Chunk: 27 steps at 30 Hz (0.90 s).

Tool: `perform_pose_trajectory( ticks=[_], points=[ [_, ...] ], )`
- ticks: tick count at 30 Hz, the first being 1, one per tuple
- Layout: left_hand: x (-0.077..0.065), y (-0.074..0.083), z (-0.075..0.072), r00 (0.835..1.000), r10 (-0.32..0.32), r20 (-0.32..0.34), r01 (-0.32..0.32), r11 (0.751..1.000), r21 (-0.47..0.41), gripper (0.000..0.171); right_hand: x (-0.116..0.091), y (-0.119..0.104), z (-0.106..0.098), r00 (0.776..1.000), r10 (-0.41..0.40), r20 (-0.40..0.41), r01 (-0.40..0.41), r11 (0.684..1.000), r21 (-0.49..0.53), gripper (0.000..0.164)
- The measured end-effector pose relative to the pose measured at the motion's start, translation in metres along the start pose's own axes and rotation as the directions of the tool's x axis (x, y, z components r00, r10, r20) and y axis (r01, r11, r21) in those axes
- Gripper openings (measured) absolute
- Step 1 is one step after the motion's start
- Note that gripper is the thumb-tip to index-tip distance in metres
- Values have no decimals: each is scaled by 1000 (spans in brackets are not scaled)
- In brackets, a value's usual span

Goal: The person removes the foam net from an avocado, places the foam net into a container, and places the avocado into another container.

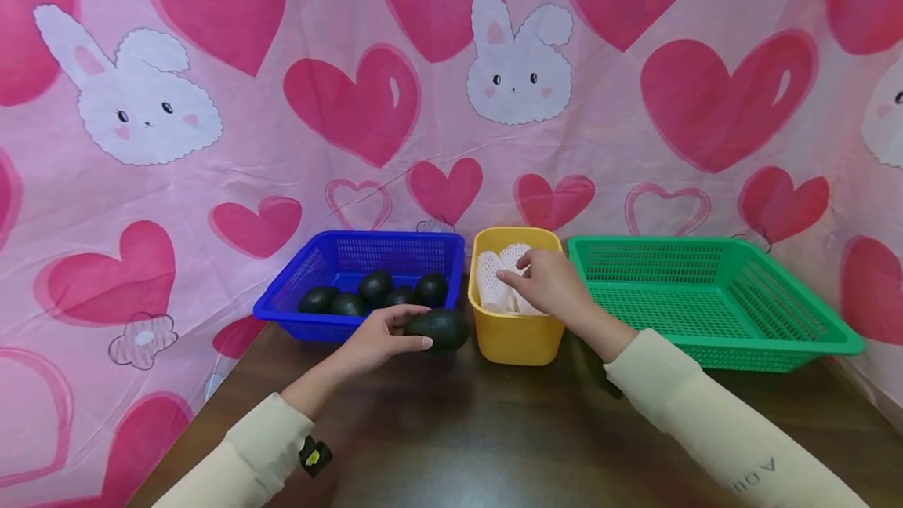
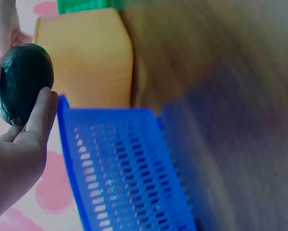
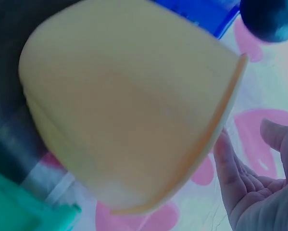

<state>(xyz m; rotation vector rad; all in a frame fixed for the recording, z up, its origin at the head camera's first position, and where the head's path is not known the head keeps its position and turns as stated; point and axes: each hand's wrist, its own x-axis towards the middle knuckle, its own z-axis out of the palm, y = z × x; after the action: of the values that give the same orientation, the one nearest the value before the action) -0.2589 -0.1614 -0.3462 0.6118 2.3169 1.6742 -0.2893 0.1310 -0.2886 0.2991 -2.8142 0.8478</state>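
Observation:
My left hand (image 1: 377, 342) holds a dark green avocado (image 1: 444, 330) between thumb and fingers, just in front of the blue basket's right corner. In the left wrist view the avocado (image 2: 24, 82) is up off the table, with fingers along its side. My right hand (image 1: 553, 284) is over the yellow bin (image 1: 518, 342), fingertips down by the white foam net sleeves (image 1: 491, 284) inside. Its thumb stands apart from the fingers in the right wrist view, where the bin's rim hides some fingertips. Nothing shows in its grasp.
The blue basket (image 1: 299, 322) at left has several avocados (image 1: 375, 285) in it. A green basket (image 1: 762, 351) with a mesh floor stands to the right of the bin. All stand on a dark wooden table (image 1: 437, 445) against a pink heart-and-rabbit cloth (image 1: 437, 132).

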Motion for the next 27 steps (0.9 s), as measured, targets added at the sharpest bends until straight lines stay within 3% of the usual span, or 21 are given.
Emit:
perform_pose_trajectory(
  ticks=[5,12,18,23,27],
  points=[
    [2,4,-17,994,3,-111,5,997,78,54,-10,-7,9,999,7,52,-18,976,219,37],
    [12,9,-33,976,38,-216,-5,989,151,57,-26,-28,27,989,28,147,-97,866,490,27],
    [25,10,-36,965,70,-254,1,963,268,56,-40,-42,46,958,-11,288,-155,821,549,28],
    [36,8,-36,955,96,-279,26,914,404,56,-45,-47,68,932,-28,360,-213,763,611,30],
    [42,5,-35,958,94,-272,48,880,473,56,-47,-48,84,916,-1,401,-283,707,648,31]
  ],
)
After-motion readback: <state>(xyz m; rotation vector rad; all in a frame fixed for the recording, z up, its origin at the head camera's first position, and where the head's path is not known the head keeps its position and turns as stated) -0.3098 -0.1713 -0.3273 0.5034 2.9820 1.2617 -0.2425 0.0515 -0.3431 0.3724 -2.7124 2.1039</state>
